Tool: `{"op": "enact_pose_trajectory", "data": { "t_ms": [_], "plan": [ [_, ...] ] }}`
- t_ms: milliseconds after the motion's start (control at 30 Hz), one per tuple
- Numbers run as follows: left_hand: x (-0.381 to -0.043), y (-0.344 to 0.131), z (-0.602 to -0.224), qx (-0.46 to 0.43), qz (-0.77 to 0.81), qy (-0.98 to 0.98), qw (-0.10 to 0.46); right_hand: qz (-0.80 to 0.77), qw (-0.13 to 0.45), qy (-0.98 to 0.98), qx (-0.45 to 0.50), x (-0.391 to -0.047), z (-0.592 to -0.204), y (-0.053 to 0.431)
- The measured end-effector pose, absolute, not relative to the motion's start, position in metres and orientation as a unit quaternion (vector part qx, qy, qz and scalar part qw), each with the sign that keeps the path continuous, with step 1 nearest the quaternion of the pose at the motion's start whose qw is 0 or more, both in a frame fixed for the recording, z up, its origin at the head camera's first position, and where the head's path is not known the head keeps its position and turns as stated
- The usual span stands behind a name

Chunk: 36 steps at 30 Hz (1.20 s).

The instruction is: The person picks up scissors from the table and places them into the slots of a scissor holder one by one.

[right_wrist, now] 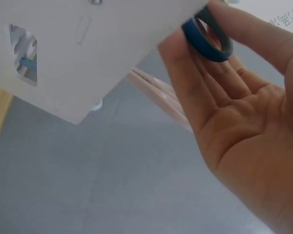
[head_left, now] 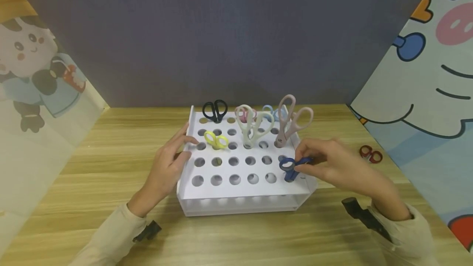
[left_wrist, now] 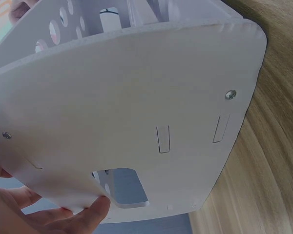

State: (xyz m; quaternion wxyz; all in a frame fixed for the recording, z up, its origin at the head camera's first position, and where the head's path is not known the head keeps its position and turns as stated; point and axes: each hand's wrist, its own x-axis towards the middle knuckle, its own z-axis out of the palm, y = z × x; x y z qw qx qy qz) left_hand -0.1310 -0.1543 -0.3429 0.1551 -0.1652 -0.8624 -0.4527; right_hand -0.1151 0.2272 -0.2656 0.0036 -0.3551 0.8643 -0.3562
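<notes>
A white rack (head_left: pixel 225 192) with rows of round holes stands on the table. My right hand (head_left: pixel 332 165) pinches one handle loop of dark blue scissors (head_left: pixel 289 166) between thumb and fingers. Their lower end is at the front right hole. In the right wrist view, the blue loop (right_wrist: pixel 207 44) shows between the fingertips, beside the rack's side panel (right_wrist: pixel 63 63). My left hand (head_left: pixel 168 165) rests against the rack's left side, one finger reaching over the top edge. In the left wrist view, the fingers (left_wrist: pixel 90 214) touch the side panel near its cutout.
Other scissors stand handles up in the rack: black (head_left: pixel 215 112), yellow (head_left: pixel 216 140), white (head_left: pixel 252 126), pale pink (head_left: pixel 290 122), pink (head_left: pixel 242 115) and light blue (head_left: pixel 271 113). Dark red scissors (head_left: pixel 370 154) lie on the table (head_left: pixel 140 134) at right. A grey panel (head_left: pixel 229 40) rises behind.
</notes>
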Motion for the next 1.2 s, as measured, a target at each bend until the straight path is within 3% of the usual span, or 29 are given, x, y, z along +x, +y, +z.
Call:
{"op": "enact_pose_trajectory", "data": {
  "t_ms": [233,433,867,1200],
  "plan": [
    [-0.130,-0.155,-0.343,-0.161,-0.458,-0.861,0.152,-0.313,-0.018,0.892,-0.326,-0.108,-0.254,0.237],
    [-0.129,-0.154,-0.343,-0.159,-0.462,-0.861,0.142,-0.320,-0.069,0.905,-0.271,-0.101,-0.257,0.254],
    [-0.130,-0.154,-0.342,-0.166,-0.475,-0.854,0.134,-0.430,-0.115,0.881,-0.159,-0.117,-0.319,0.322],
    [-0.130,-0.153,-0.339,-0.163,-0.476,-0.853,0.135,-0.280,-0.208,0.935,-0.059,-0.136,-0.370,0.370]
  ]
}}
